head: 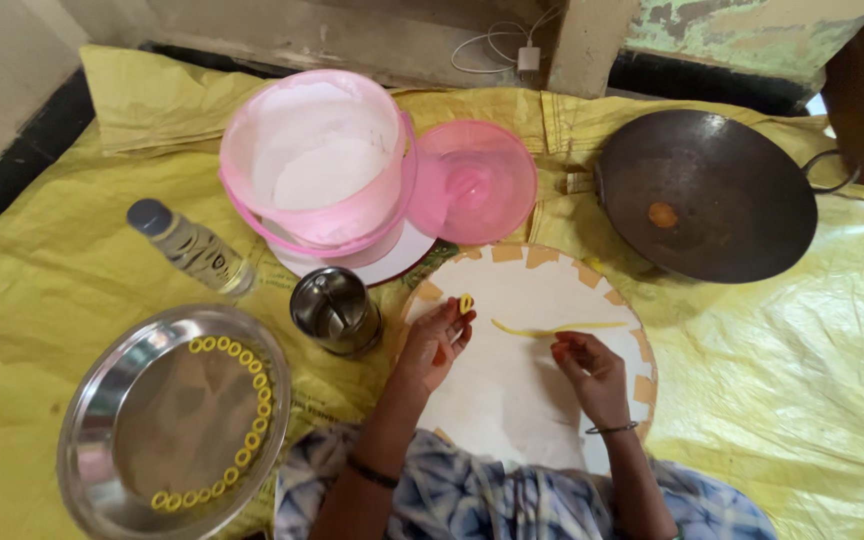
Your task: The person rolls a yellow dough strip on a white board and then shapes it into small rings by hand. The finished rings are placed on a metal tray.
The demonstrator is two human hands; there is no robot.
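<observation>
My left hand (434, 343) pinches a small yellow dough ring (466, 302) at its fingertips, above the left part of the round white board (512, 400). My right hand (590, 372) rests on the board, fingertips closed on the near end of a thin yellow dough strip (552, 328) that lies across the board. A steel plate (102, 400) at the left carries several yellow dough rings (252, 395) lined up along its rim.
A small steel cup (335, 310) stands just left of the board. Behind are a pink bucket of white flour (317, 165), its pink lid (474, 182), a small bottle (190, 245) and a dark wok (707, 192). A yellow sheet (772, 370) covers the floor.
</observation>
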